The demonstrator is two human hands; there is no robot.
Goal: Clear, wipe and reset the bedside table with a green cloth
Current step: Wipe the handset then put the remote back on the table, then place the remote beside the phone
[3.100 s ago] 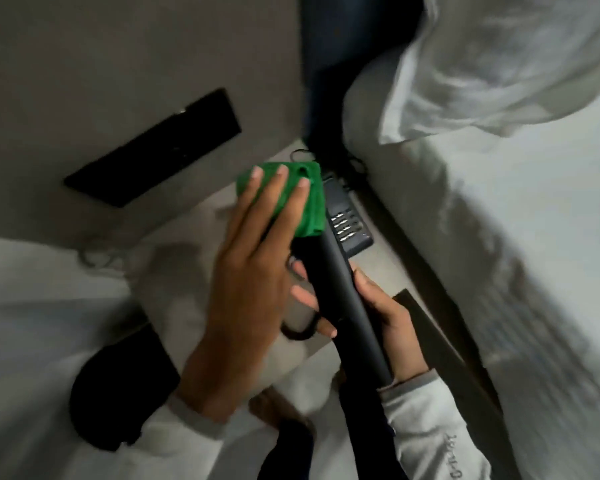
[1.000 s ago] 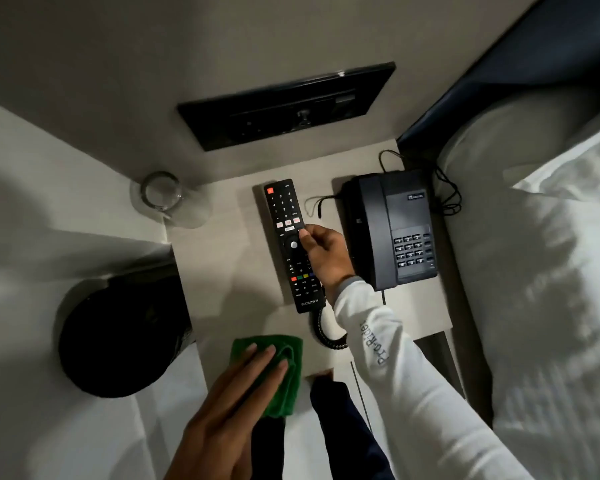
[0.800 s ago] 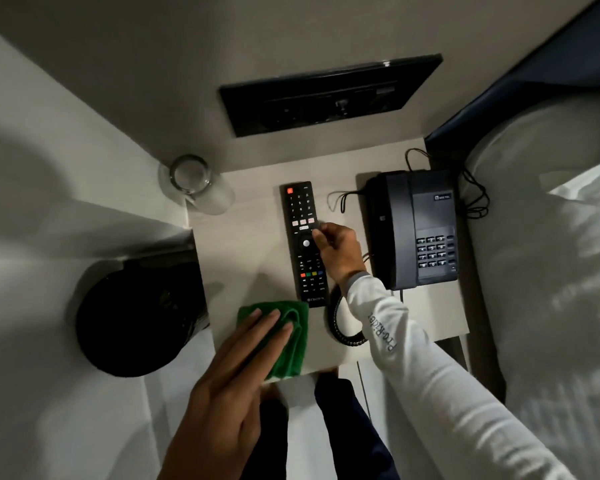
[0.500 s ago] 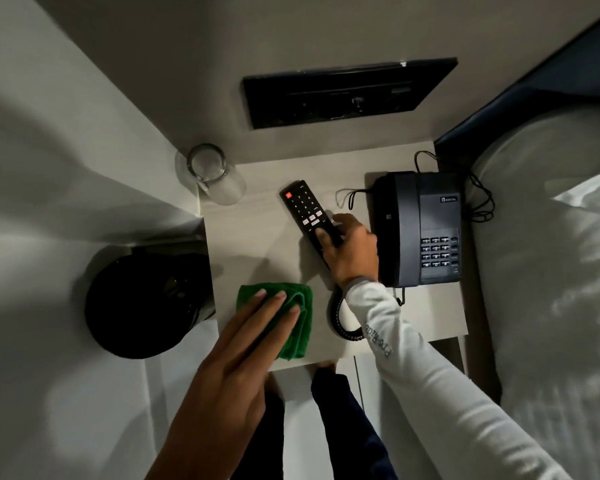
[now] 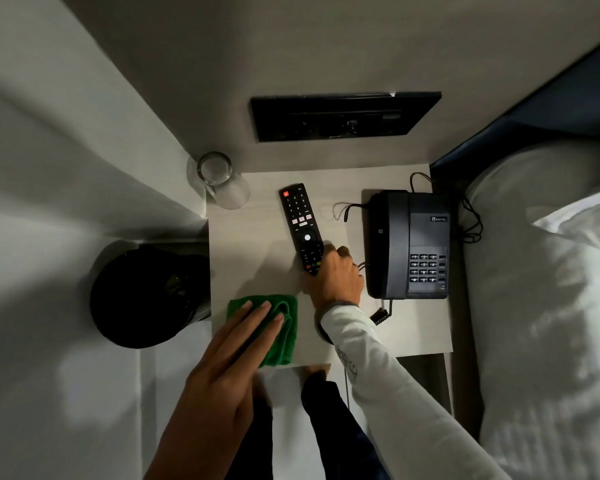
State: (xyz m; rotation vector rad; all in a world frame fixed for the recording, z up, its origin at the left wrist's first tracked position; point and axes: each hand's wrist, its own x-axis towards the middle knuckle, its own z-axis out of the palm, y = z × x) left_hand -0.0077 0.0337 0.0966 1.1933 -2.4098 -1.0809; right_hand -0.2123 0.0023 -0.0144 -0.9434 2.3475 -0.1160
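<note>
The pale bedside table (image 5: 250, 258) stands between a wall and the bed. A folded green cloth (image 5: 280, 330) lies at its front left, and my left hand (image 5: 232, 368) presses flat on it with the fingers spread. A black TV remote (image 5: 302, 225) lies in the middle of the table, tilted slightly left at the top. My right hand (image 5: 336, 277) grips the remote's near end. A black desk telephone (image 5: 409, 244) sits on the right side, with its coiled cord (image 5: 381, 315) trailing to the front.
A clear drinking glass (image 5: 219, 178) stands at the table's back left corner. A black bin (image 5: 142, 296) sits on the floor to the left. A black switch panel (image 5: 343, 116) is on the wall behind. The white bed (image 5: 541, 289) borders the right side.
My right hand slid down to the remote's near end and is turning it back toward straight after tilting it. My left hand has stayed pressed on the green cloth.
</note>
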